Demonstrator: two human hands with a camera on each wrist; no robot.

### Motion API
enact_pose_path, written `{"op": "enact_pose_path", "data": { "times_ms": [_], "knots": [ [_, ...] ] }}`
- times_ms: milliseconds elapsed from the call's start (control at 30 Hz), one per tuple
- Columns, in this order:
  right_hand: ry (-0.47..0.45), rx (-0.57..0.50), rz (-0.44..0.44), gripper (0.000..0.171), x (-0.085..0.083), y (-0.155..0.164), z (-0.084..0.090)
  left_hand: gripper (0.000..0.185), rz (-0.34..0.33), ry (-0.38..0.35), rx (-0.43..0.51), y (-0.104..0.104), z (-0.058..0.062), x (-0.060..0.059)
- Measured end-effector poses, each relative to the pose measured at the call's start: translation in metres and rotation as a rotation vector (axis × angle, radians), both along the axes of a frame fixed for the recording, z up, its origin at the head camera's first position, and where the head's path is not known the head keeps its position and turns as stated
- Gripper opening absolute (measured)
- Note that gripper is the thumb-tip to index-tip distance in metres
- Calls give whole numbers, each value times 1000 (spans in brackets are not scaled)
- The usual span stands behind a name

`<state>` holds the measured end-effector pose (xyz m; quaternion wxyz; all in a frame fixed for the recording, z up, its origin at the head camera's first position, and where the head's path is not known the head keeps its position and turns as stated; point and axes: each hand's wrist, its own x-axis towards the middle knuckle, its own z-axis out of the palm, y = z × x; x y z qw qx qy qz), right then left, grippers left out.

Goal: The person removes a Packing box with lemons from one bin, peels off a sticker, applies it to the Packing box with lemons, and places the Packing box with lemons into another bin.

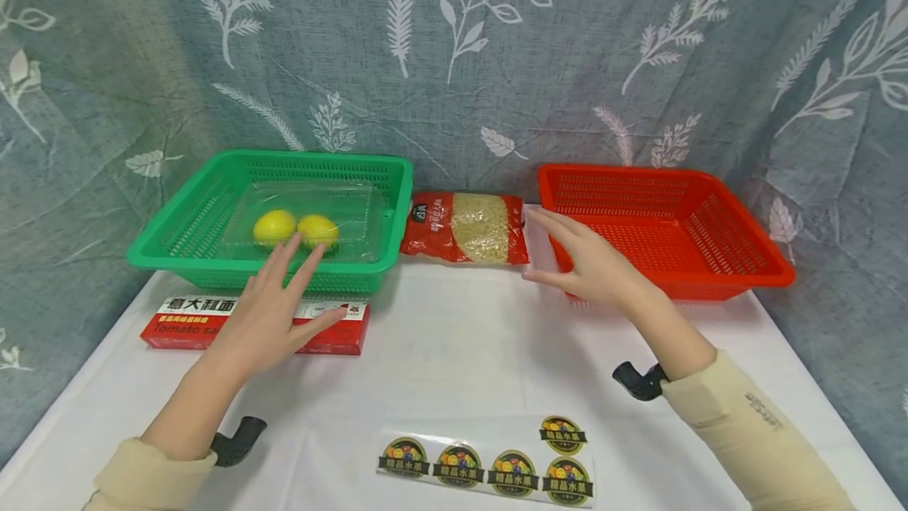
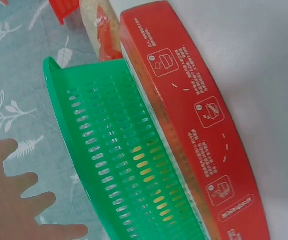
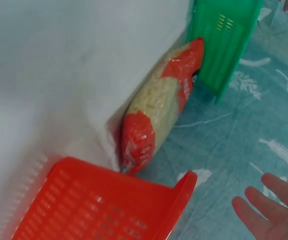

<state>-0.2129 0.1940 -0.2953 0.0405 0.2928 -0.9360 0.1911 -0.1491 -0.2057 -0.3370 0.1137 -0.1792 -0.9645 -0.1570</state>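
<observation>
My left hand (image 1: 258,322) hovers with spread fingers in front of the green basket (image 1: 284,278), over a flat red-and-white box (image 1: 333,341) printed "Tomato sa…", partly hidden by the hand. Inside that basket lies a clear plastic clamshell (image 1: 355,215) with two yellow fruits (image 1: 274,228), which look like lemons. Close to the red basket's (image 1: 674,290) near left corner, my right hand (image 1: 592,259) is held with thumb and fingers apart, nothing between them. A red bag (image 1: 478,229) with a see-through window of pale yellow contents lies between the two baskets.
Near the front of the white-covered table (image 1: 454,353) lies a sheet of round fruit stickers (image 1: 489,468). A grey-blue curtain (image 1: 440,46) with white leaf prints hangs right behind the baskets. Black wrist devices (image 1: 641,381) sit under both forearms.
</observation>
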Motion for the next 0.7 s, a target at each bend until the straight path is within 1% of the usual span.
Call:
{"op": "enact_pose_path", "data": {
  "times_ms": [100,300,400,567,700],
  "knots": [
    [0,-4,20,81,-3,-5,0,83,5,-1,34,-2,-1,2],
    [-47,-20,17,81,-10,-17,2,82,22,-32,91,-3,0,4],
    [-40,-23,19,81,-12,-24,4,81,28,-45,122,-3,-1,4],
    [-26,-46,42,79,-16,-35,6,80,34,-80,201,-4,-4,4],
    [-27,-65,58,78,-20,-43,6,79,58,-93,227,-5,-7,5]
  ]
}}
